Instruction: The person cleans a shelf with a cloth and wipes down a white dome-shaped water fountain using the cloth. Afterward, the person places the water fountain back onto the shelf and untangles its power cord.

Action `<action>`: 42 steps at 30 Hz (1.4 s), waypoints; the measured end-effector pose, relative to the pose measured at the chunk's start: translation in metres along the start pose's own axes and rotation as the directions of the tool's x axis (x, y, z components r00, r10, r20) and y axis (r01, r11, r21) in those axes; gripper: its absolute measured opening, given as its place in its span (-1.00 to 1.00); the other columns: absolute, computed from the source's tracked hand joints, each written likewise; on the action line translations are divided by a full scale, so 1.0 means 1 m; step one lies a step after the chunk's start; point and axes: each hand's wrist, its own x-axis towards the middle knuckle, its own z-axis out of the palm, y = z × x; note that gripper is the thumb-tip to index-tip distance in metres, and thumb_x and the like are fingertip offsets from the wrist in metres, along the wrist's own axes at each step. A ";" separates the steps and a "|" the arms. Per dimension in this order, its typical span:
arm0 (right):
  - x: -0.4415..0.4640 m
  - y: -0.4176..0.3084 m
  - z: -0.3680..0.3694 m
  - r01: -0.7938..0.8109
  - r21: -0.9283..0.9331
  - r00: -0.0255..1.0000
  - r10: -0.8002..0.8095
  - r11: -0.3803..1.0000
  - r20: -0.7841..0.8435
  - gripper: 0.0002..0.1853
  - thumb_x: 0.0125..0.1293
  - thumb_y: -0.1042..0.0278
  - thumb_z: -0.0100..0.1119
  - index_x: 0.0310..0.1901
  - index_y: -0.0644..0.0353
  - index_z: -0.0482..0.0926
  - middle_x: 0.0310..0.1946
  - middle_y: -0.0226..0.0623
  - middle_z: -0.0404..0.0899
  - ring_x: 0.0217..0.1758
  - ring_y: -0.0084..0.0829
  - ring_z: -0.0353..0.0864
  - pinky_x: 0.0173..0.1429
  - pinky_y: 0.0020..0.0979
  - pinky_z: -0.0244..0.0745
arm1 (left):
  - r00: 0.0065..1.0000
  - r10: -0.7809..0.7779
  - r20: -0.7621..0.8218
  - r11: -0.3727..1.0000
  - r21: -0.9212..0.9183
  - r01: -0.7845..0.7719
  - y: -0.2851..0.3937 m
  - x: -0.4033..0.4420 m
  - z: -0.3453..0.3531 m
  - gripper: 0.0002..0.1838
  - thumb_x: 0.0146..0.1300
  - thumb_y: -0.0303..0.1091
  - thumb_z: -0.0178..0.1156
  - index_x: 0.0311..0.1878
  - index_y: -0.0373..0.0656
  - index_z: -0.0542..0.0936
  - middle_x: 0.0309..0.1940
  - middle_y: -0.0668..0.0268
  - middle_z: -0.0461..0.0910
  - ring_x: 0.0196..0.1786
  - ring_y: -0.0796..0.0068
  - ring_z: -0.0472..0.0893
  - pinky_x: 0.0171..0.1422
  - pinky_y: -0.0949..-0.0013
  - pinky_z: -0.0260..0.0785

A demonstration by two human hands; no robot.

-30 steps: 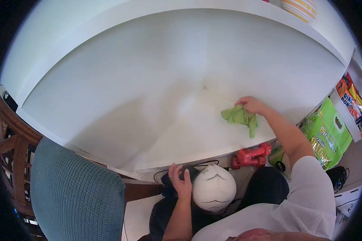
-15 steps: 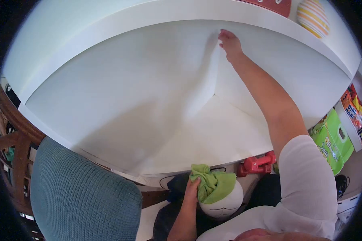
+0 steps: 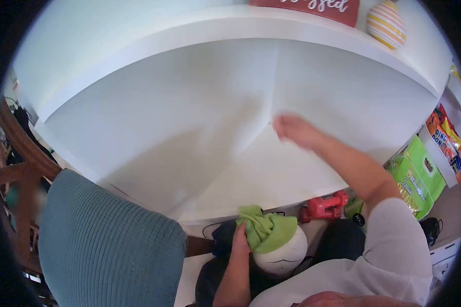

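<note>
Left hand: fingers were closed on the green cloth point(image 3: 267, 231), hand point(image 3: 242, 239) beside the white rounded object point(image 3: 284, 253).
Right hand: blurred point(image 3: 296, 132), near the shelf's back corner; grip could not be told.
Cloth: was draped over the white rounded object.
Red dumbbells point(image 3: 323, 205): lay near the shelf's point(image 3: 230, 181) front edge.

Lime-green cloth point(image 3: 267, 231), red dumbbells point(image 3: 325, 205), blue-grey ribbed chair cover point(image 3: 110, 240), egg point(image 3: 386, 24) — yellow, orange & wht stripes
</note>
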 end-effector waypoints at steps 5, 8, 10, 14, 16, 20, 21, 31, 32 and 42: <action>-0.246 0.033 -0.027 -0.198 -0.384 0.838 0.359 0.902 0.411 -0.81 0.32 0.24 -0.05 -0.29 0.19 0.44 -0.46 -0.42 0.40 -0.34 -0.57 0.40 -0.18 -0.48 0.34 | 0.975 0.201 0.093 0.972 -0.139 -0.187 0.012 -0.023 0.041 -0.46 0.30 0.02 -0.14 0.21 -0.13 0.35 0.14 0.17 0.42 0.16 0.16 0.43 0.27 0.07 0.26; -0.396 0.095 -0.070 -0.634 -0.171 0.724 0.657 0.754 0.212 -0.77 0.30 0.20 0.03 -0.23 0.20 0.51 -0.46 -0.48 0.45 -0.40 -0.60 0.40 -0.26 -0.50 0.34 | 0.958 0.227 0.175 0.966 -0.168 -0.198 0.013 -0.025 0.038 -0.50 0.33 0.00 -0.19 0.19 -0.12 0.37 0.09 0.20 0.45 0.13 0.18 0.45 0.26 0.07 0.26; -0.500 0.143 -0.087 -0.775 -0.406 0.513 0.857 0.484 0.043 -0.72 0.27 0.25 0.01 -0.11 0.23 0.55 -0.37 -0.46 0.54 -0.39 -0.54 0.46 -0.23 -0.47 0.39 | 0.936 0.285 0.207 0.949 -0.196 -0.246 0.011 -0.029 0.042 -0.51 0.34 -0.01 -0.20 0.16 -0.12 0.39 0.06 0.21 0.47 0.11 0.19 0.46 0.25 0.08 0.27; -0.632 0.181 -0.045 -0.922 -0.327 0.241 0.968 0.207 -0.067 -0.71 0.28 0.22 0.01 -0.09 0.20 0.55 -0.31 -0.41 0.54 -0.30 -0.49 0.46 -0.15 -0.42 0.38 | 0.906 0.366 0.214 0.909 -0.289 -0.300 0.015 -0.050 0.069 -0.56 0.33 -0.04 -0.18 0.09 -0.12 0.44 0.02 0.22 0.50 0.09 0.21 0.48 0.22 0.09 0.30; -0.634 0.181 -0.006 -0.926 -0.284 0.257 0.966 0.247 0.003 -0.70 0.28 0.20 0.00 -0.07 0.19 0.54 -0.28 -0.39 0.54 -0.26 -0.46 0.46 -0.11 -0.40 0.37 | 0.901 0.380 0.211 0.898 -0.318 -0.304 0.019 -0.061 0.079 -0.57 0.32 -0.06 -0.17 0.07 -0.12 0.46 0.01 0.22 0.51 0.09 0.22 0.48 0.22 0.09 0.30; -0.611 0.169 0.037 -0.883 -0.301 0.340 0.932 0.361 0.123 -0.69 0.29 0.17 0.00 -0.05 0.16 0.54 -0.21 -0.35 0.54 -0.17 -0.41 0.47 -0.04 -0.35 0.35 | 0.857 0.412 0.311 0.897 -0.302 -0.322 0.029 -0.079 0.088 -0.57 0.31 -0.08 -0.16 0.07 -0.14 0.46 0.02 0.21 0.50 0.09 0.21 0.48 0.22 0.09 0.31; -0.606 0.166 0.040 -0.867 -0.315 0.358 0.922 0.387 0.147 -0.68 0.29 0.16 -0.01 -0.05 0.16 0.53 -0.20 -0.34 0.54 -0.15 -0.39 0.47 -0.02 -0.34 0.35 | 0.843 0.416 0.341 0.899 -0.297 -0.323 0.030 -0.083 0.091 -0.57 0.31 -0.08 -0.16 0.07 -0.14 0.45 0.02 0.21 0.50 0.09 0.20 0.48 0.22 0.09 0.31; -0.553 0.113 -0.014 -0.537 -0.707 0.431 0.870 0.461 0.240 -0.64 0.31 0.09 -0.02 0.01 0.10 0.52 -0.05 -0.23 0.53 0.07 -0.25 0.47 0.18 -0.21 0.30 | 0.926 0.353 0.129 0.935 -0.039 -0.351 0.023 -0.079 0.106 -0.56 0.37 -0.08 -0.14 0.19 -0.14 0.36 0.11 0.21 0.43 0.13 0.24 0.44 0.23 0.15 0.29; -0.528 0.098 -0.023 -0.473 -0.676 0.653 0.740 0.565 0.162 -0.64 0.32 0.08 -0.03 0.02 0.09 0.52 -0.03 -0.22 0.53 0.09 -0.24 0.47 0.20 -0.20 0.30 | 0.939 0.321 0.128 0.933 0.125 -0.336 0.021 -0.081 0.122 -0.53 0.37 -0.05 -0.12 0.20 -0.16 0.35 0.10 0.22 0.44 0.12 0.27 0.45 0.19 0.18 0.31; -0.287 0.010 0.041 0.013 -0.077 0.976 -0.029 0.997 -0.215 -0.60 0.20 0.00 0.03 -0.01 0.03 0.42 -0.13 -0.29 0.48 -0.05 -0.26 0.48 -0.01 -0.20 0.41 | 0.629 -0.087 0.773 -0.227 0.599 -0.768 -0.037 -0.091 0.221 -0.43 0.25 -0.13 0.08 0.30 -0.05 0.26 0.35 0.09 0.14 0.40 0.16 0.10 0.42 0.17 -0.08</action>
